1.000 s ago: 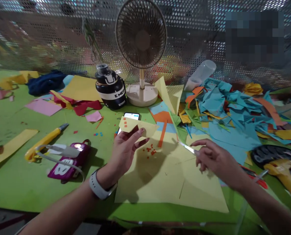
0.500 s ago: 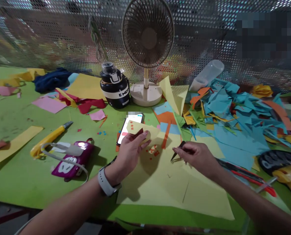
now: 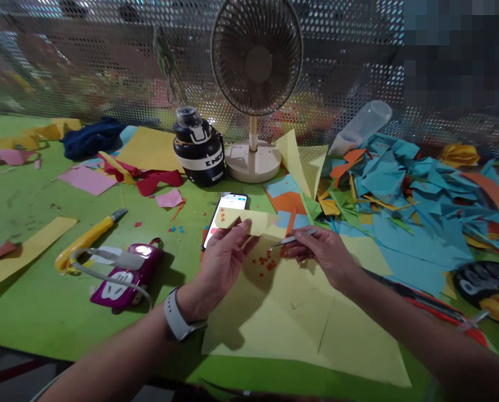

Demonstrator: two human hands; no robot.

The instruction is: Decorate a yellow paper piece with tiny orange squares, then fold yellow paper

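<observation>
My left hand [image 3: 226, 254] pinches a small piece of pale yellow paper [image 3: 257, 222] that carries a few orange squares near its left end. In my right hand [image 3: 322, 251] is a pair of tweezers [image 3: 290, 240], its tips pointing left over a loose pile of orange paper bits [image 3: 268, 261]. Whether the tips hold a bit is too small to tell. The pile lies on a large pale yellow sheet [image 3: 283, 329] under both hands. Behind my left hand a phone [image 3: 234, 201] with a lit screen lies partly covered by the held paper.
A fan [image 3: 253, 162] and a black bottle [image 3: 199, 151] stand at the back. Blue paper scraps [image 3: 387, 173] heap at the right, near a clear plastic bottle [image 3: 362, 128]. At left are a yellow-handled tool [image 3: 85, 237] and a purple device [image 3: 127, 279] with a cable.
My right hand has moved left and slightly up, and the tweezers have swung from pointing down to pointing left, over the orange bits. My left hand still holds the yellow paper.
</observation>
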